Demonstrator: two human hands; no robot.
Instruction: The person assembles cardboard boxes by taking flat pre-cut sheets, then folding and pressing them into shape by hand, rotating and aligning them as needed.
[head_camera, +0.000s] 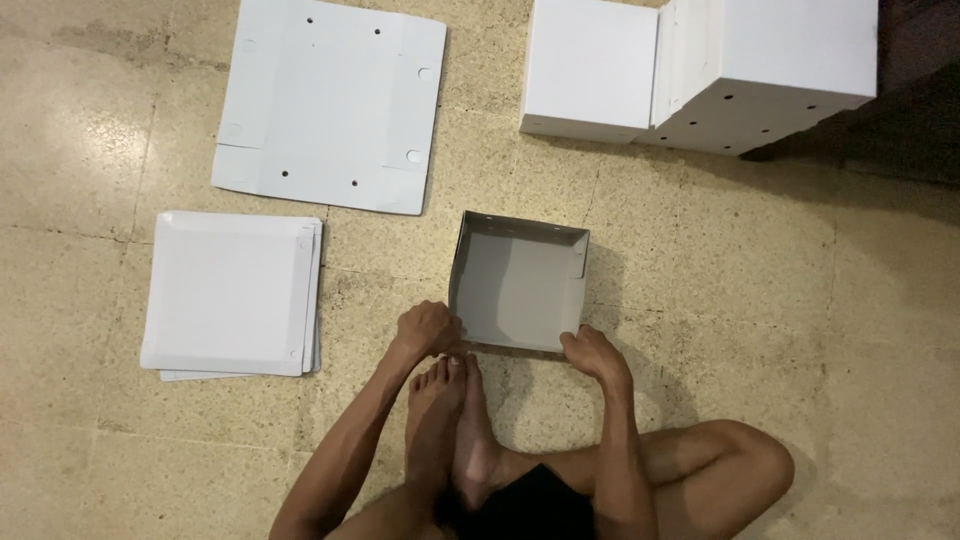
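Note:
A folded white cardboard box (517, 283), open at the top, stands on the tiled floor in front of me. My left hand (427, 328) grips its near left corner. My right hand (592, 354) holds the near right corner. Both hands press on the near wall of the box. My bare feet (452, 420) rest on the floor just below the box, between my arms.
A flat unfolded white sheet with holes (330, 100) lies at the upper left. A stack of flat white sheets (232, 293) lies to the left. Assembled white boxes (700, 70) stand at the upper right. My bent knee (735, 465) is at the lower right.

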